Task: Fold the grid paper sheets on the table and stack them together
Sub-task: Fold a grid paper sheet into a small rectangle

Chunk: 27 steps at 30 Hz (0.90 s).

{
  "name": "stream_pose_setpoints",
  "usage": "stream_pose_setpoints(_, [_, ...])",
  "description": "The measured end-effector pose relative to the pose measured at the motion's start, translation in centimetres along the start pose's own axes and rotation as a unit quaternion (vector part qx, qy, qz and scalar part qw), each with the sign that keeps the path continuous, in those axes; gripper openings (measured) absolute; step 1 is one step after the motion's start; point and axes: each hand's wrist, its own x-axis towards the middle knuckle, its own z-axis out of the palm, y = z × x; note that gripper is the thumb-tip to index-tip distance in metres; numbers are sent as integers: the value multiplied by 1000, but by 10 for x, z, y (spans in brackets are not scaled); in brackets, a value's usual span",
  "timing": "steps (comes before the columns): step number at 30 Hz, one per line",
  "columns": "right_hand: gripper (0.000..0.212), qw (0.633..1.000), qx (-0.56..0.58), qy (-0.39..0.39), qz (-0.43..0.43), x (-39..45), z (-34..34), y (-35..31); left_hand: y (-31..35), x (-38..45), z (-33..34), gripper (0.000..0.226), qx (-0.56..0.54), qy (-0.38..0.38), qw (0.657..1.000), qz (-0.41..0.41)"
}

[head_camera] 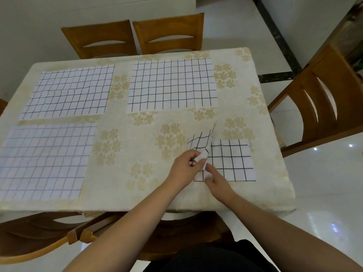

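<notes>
Three white grid sheets lie flat on the table: one at the far left [68, 93], one at the far middle [172, 85] and one at the near left [45, 161]. A smaller, folded grid sheet [231, 160] lies near the right front edge. Its left part is lifted and curls upward. My left hand [184, 167] pinches that lifted flap near its lower corner. My right hand [218, 181] rests on the sheet's near left corner, with the fingers pressing the paper down.
The table [149, 134] wears a cream cloth with a beige flower print. Wooden chairs stand at the far side [137, 36], at the right [318, 103] and at the near left [49, 238]. Glossy white floor surrounds the table.
</notes>
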Motion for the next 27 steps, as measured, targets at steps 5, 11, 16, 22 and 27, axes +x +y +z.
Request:
stream_pose_setpoints(5, [36, 914, 359, 123, 140, 3, -38, -16, 16, 8, 34, 26, 76, -29, 996, 44])
stream_pose_setpoints(11, [46, 920, 328, 107, 186, 5, -98, -32, 20, 15, 71, 30, 148, -66, 983, 86])
stream_pose_setpoints(16, [31, 968, 160, 66, 184, 13, -122, -33, 18, 22, 93, 27, 173, -77, 975, 114])
stream_pose_setpoints(22, [42, 982, -87, 134, 104, 30, -137, -4, 4, 23, 104, 37, 210, -65, 949, 226])
stream_pose_setpoints(27, [47, 975, -78, 168, 125, 35, -143, 26, -40, 22, 88, 47, 283, -10, 934, 215])
